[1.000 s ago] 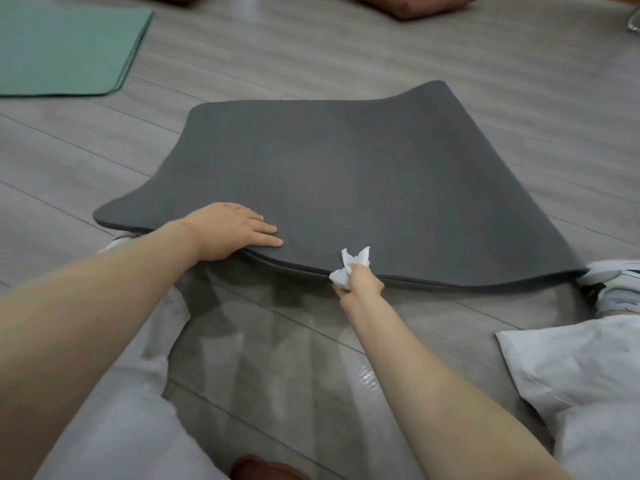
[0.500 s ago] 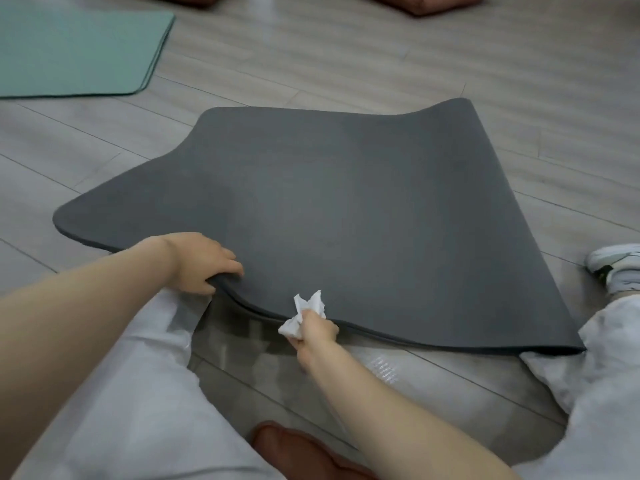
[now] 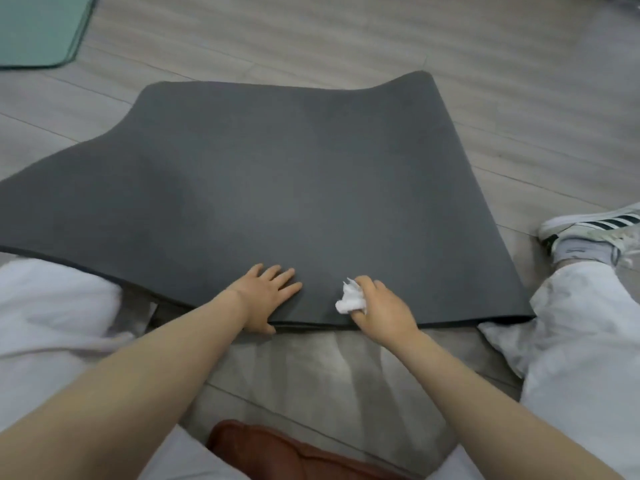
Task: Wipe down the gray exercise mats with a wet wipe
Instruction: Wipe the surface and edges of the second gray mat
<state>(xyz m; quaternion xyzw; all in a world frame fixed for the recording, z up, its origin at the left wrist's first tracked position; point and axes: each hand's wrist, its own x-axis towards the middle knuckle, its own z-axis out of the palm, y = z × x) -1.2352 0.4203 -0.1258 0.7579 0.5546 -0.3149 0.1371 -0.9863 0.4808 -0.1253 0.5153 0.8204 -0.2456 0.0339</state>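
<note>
Green mat (image 3: 38,27) far left, striped sneaker (image 3: 588,230) right, brown cushion (image 3: 277,452) near

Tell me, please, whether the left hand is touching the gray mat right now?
Touching. The head view shows the left hand lying flat on the gray mat near its front edge, fingers spread on top and thumb at the edge.

The right hand (image 3: 384,308) pinches a wipe (image 3: 349,299) on the near edge of the mat (image 3: 277,188). Just left of that grip the left hand (image 3: 268,294) lies flat on the same edge. A shoe (image 3: 592,233) sits well right of the grip, a second mat (image 3: 38,27) far beyond and left, a cushion (image 3: 277,452) nearer than it. Floor (image 3: 346,372) lies under everything.
</note>
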